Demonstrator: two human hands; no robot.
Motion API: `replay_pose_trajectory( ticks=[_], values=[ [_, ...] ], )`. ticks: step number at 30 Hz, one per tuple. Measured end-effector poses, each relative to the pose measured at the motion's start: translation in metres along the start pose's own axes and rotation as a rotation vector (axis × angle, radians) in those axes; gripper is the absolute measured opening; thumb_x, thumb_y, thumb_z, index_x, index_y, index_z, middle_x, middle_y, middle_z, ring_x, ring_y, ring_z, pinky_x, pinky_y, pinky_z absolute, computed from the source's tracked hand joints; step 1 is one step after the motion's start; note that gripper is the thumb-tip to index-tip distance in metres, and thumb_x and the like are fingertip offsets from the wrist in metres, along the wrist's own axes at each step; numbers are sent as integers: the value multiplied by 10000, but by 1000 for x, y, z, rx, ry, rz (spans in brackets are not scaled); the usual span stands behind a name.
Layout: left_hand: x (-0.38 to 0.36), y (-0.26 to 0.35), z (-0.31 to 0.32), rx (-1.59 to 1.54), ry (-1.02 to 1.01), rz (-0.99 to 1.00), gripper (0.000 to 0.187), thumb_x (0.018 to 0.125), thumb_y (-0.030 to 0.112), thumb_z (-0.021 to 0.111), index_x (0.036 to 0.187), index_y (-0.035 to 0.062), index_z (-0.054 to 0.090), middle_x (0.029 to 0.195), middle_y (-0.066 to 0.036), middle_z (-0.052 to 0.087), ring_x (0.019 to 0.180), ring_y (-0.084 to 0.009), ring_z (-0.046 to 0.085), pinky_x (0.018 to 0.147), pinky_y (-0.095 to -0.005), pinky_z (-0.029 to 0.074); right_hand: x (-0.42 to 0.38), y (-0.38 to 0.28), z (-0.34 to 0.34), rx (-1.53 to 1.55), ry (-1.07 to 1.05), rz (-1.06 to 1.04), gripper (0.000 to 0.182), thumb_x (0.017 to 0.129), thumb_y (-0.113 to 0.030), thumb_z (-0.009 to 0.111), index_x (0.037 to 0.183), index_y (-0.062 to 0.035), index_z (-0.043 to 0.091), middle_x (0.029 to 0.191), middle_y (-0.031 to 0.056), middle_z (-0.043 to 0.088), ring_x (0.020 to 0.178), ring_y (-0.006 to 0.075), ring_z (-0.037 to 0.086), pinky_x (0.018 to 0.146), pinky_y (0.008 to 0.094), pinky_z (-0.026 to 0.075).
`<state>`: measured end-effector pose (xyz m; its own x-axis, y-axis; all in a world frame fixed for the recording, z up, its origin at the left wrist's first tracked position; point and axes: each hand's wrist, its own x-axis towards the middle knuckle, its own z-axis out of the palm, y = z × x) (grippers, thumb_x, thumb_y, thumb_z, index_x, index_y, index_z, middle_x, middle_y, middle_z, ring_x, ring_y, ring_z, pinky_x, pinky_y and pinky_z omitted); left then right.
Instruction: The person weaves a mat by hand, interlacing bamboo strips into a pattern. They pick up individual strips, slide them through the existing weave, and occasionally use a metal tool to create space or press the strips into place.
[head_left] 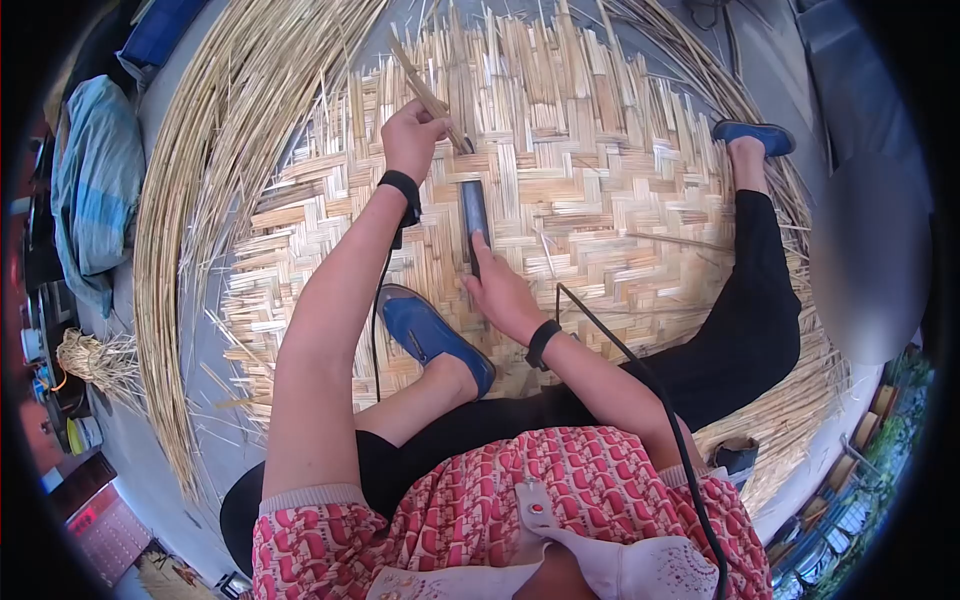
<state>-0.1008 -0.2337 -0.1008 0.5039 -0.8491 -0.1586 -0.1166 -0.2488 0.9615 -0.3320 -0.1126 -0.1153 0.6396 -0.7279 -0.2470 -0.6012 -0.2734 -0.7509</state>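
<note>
A woven mat of split reeds (600,200) in a zigzag pattern spreads across the floor under both hands. My left hand (410,140) is closed around a flat tan reed strip (420,85), which slants down to the weave near the mat's far part. Its lower end looks dark. Nearer to me, my right hand (500,290) grips a dark grey bar-like tool (473,210) that points away from me, just below the strip's end. The tool's lower part is hidden in the palm, and its exact kind does not show.
Long loose reeds (190,200) lie along the left side, with more at the upper right. My blue shoe (425,335) rests on the mat; the other shoe (755,135) is at its right edge. A black cable (640,370) crosses my leg. A blue cloth bundle (95,190) stands far left.
</note>
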Motion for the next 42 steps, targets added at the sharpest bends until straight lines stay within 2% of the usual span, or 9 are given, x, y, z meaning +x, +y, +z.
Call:
replay_pose_trajectory(
  ticks=[5,10,20,24,27,29,33,38,42],
  values=[
    [12,-15,8,184,-23,39,226,825,-19,724,1043,-41,671,867,-71,697,757,-129,672,701,-264,574,1,5,0,53,7,-36,683,971,-273,570,1522,-29,248,972,268,592,841,442,626,741,498,518],
    [20,-8,6,-107,-44,-79,201,835,-31,710,1030,-44,662,886,-84,695,787,-153,681,733,-274,590,2,10,-3,142,-3,-52,697,969,-262,577,1528,-29,232,1032,285,600,904,450,624,800,495,511],
    [15,-28,9,-138,-51,-91,177,843,-47,691,1018,-34,662,899,-88,695,827,-168,691,764,-281,596,2,8,-9,186,-50,-30,719,953,-231,600,1519,-14,214,1227,324,570,1059,454,611,897,472,505],
    [3,-39,21,63,-140,-96,229,801,-28,734,1024,-16,686,883,-67,702,770,-145,663,714,-278,553,3,10,-7,175,-35,-44,730,942,-205,615,1515,-7,210,1270,319,555,1088,450,605,917,467,501],
    [6,-36,22,290,-203,-73,268,766,28,784,1023,34,710,900,-45,708,751,-138,635,706,-295,513,3,9,-10,209,-66,-22,727,942,-201,615,1515,-7,211,1271,321,552,1089,451,603,920,468,498],
    [11,-14,17,2,-369,-194,273,778,35,778,1039,37,701,927,-40,698,799,-146,638,738,-298,511,3,6,-15,201,-84,-8,728,941,-200,616,1514,-6,212,1268,321,554,1090,450,602,921,468,496],
    [42,7,3,-76,-304,-210,211,838,100,771,1024,49,687,911,10,667,820,-124,603,750,-309,476,1,7,-14,166,-68,-55,735,937,-201,621,1511,6,212,1191,314,586,1040,449,615,893,473,502],
    [46,-32,15,107,-364,-437,130,830,57,764,926,21,684,786,-40,665,595,-101,595,537,-237,523,-9,-12,-42,71,-216,5,752,936,-215,631,1511,14,204,1065,300,622,959,448,629,843,479,505],
    [38,-4,17,110,-332,-417,102,838,76,729,900,24,666,759,-43,650,584,-108,596,528,-250,527,-40,-15,-78,-58,-371,30,734,940,-251,627,1505,6,235,994,280,636,921,434,635,802,481,497]
  ],
)
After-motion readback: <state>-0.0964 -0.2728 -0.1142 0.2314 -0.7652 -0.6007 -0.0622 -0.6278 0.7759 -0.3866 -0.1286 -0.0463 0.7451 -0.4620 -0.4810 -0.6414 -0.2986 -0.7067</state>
